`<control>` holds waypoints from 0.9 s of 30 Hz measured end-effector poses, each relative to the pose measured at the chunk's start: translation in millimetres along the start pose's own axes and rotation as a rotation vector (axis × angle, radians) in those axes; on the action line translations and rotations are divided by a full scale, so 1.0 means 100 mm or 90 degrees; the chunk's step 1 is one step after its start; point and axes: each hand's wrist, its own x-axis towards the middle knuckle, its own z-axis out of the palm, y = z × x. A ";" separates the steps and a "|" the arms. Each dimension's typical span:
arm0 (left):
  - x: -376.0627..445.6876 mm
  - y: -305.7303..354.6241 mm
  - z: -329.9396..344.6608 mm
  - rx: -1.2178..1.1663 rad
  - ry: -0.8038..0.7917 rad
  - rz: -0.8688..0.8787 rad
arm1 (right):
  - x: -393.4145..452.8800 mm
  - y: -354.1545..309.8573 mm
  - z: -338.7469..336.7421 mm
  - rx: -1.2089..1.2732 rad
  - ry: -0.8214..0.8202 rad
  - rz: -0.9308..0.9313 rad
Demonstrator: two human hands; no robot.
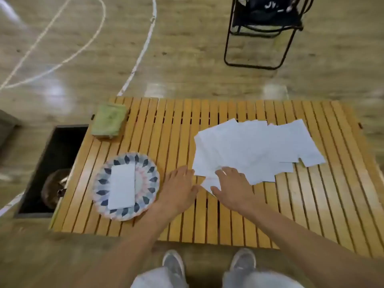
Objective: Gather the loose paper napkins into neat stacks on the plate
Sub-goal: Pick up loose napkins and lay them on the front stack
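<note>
Several loose white paper napkins (253, 148) lie spread and overlapping on the right half of the slatted wooden table (170, 129). A patterned round plate (149, 173) sits at the left front with one folded white napkin (122, 188) on it. My left hand (178, 190) lies flat on the table between the plate and the pile, its fingertips at the pile's near-left edge. My right hand (230, 188) rests with spread fingers on the pile's near corner, over one napkin (209, 182) that sticks out toward me.
A green folded cloth (109, 121) lies at the table's far left corner. A dark open box (56, 169) with a brown object inside stands on the floor left of the table. A black folding chair (264, 32) stands beyond the table. My feet are at the near edge.
</note>
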 end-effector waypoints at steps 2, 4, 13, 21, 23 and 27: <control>0.19 -0.07 0.42 -0.001 0.040 0.030 | 0.12 0.09 0.37 -0.054 0.045 0.006; 0.36 -0.16 0.82 -0.010 0.067 0.068 | 0.21 0.18 0.73 -0.090 0.083 0.005; 0.12 -0.43 1.78 0.008 0.235 0.129 | 0.10 0.23 1.40 -0.114 0.281 -0.043; -0.99 -0.45 1.76 -0.045 0.281 0.054 | -0.61 -0.01 1.31 0.066 0.332 -0.020; -1.22 -0.39 1.69 -0.052 0.295 0.056 | -0.87 -0.06 1.27 0.140 0.362 -0.031; -1.57 -0.20 1.58 -0.036 0.297 0.074 | -1.26 -0.12 1.19 0.181 0.380 -0.037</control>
